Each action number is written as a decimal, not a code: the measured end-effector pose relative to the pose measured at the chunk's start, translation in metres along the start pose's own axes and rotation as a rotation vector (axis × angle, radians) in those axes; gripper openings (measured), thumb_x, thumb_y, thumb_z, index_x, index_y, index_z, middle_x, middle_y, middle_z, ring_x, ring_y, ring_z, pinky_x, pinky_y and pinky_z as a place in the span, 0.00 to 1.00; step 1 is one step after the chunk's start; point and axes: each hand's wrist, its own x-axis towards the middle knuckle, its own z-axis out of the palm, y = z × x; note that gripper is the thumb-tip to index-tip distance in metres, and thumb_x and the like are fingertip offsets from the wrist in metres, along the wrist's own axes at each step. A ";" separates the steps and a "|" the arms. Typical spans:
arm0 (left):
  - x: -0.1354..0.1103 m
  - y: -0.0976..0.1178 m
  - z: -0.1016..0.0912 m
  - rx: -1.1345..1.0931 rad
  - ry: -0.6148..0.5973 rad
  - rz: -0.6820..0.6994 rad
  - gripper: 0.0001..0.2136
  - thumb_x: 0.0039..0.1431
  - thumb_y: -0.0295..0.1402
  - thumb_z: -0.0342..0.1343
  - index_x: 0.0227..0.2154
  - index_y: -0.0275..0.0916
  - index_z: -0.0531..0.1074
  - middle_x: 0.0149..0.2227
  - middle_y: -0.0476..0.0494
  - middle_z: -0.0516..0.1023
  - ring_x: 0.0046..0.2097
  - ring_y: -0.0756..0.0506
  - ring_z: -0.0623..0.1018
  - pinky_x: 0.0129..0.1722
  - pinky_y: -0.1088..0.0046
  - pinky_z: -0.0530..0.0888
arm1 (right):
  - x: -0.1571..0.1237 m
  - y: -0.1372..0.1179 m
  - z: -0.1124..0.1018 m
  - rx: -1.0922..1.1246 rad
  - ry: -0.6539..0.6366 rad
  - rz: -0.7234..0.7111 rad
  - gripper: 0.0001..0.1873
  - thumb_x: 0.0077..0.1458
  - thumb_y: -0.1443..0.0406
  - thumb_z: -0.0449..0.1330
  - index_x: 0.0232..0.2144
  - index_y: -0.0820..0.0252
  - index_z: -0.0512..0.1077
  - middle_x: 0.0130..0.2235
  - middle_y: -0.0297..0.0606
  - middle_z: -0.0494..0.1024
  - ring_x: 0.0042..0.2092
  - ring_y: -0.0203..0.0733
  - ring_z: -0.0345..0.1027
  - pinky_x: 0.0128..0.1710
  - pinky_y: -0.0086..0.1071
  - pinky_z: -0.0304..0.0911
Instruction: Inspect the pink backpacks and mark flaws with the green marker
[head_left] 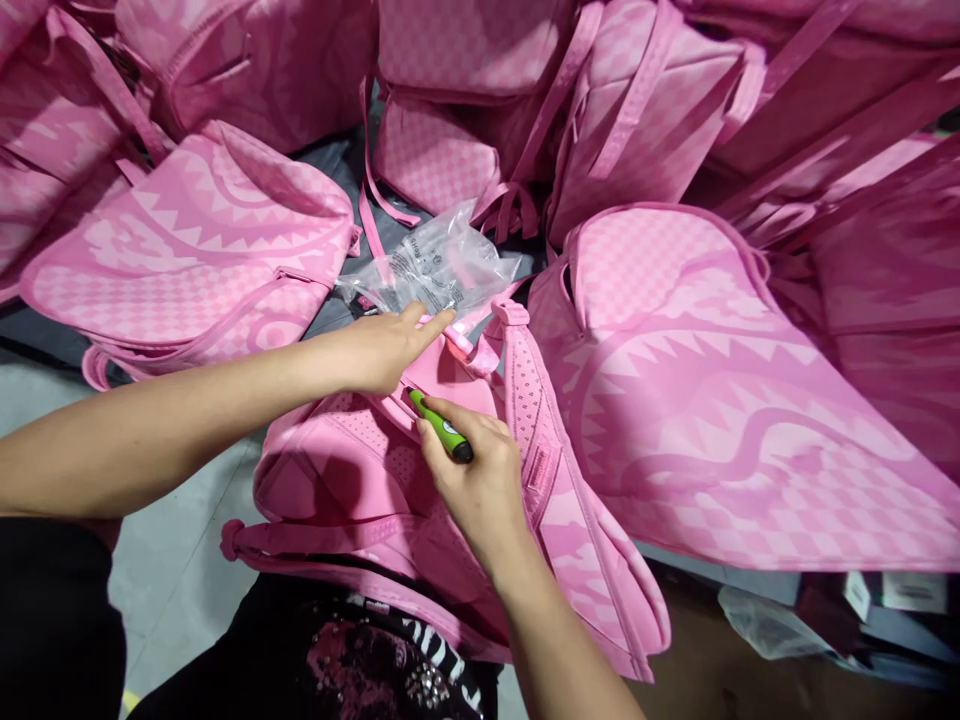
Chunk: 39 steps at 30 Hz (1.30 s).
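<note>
A pink backpack [352, 480] lies in front of me, back panel up, partly on my lap. My left hand [382, 345] rests on its top edge, fingers pressed together and pinching a pink strap [461, 340] near the handle. My right hand [480, 475] is closed round a small green tool with a black end [442, 428], its tip pointing at the seam just below my left hand. A crumpled clear plastic bag [439, 262] lies just beyond my left fingers.
Many more pink backpacks with a shark-mouth print are heaped all round: one large at the right [720, 400], one at the left [202, 240], several at the back [480, 90]. Grey floor [172, 560] shows at lower left; cardboard and packets [825, 620] lie at lower right.
</note>
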 end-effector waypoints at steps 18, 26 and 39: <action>-0.194 -0.025 0.102 -0.105 0.460 -0.403 0.30 0.67 0.31 0.43 0.71 0.42 0.48 0.67 0.30 0.61 0.63 0.32 0.71 0.54 0.55 0.76 | 0.091 -0.015 -0.047 -0.237 -0.181 -0.107 0.17 0.60 0.71 0.52 0.47 0.63 0.77 0.44 0.44 0.83 0.45 0.44 0.78 0.47 0.37 0.72; -0.171 -0.034 0.101 0.010 0.513 -0.332 0.31 0.66 0.24 0.43 0.71 0.41 0.48 0.67 0.33 0.64 0.65 0.38 0.69 0.56 0.64 0.76 | 0.141 0.024 0.064 -0.768 -0.790 -0.024 0.11 0.60 0.62 0.64 0.43 0.61 0.78 0.44 0.41 0.83 0.45 0.43 0.78 0.46 0.36 0.72; -0.155 -0.048 0.117 0.066 0.572 -0.304 0.34 0.66 0.26 0.45 0.72 0.42 0.44 0.68 0.35 0.62 0.64 0.37 0.71 0.50 0.66 0.79 | 0.111 0.056 0.055 -1.161 -0.690 -0.119 0.19 0.63 0.76 0.46 0.47 0.76 0.74 0.46 0.65 0.77 0.51 0.59 0.71 0.46 0.46 0.65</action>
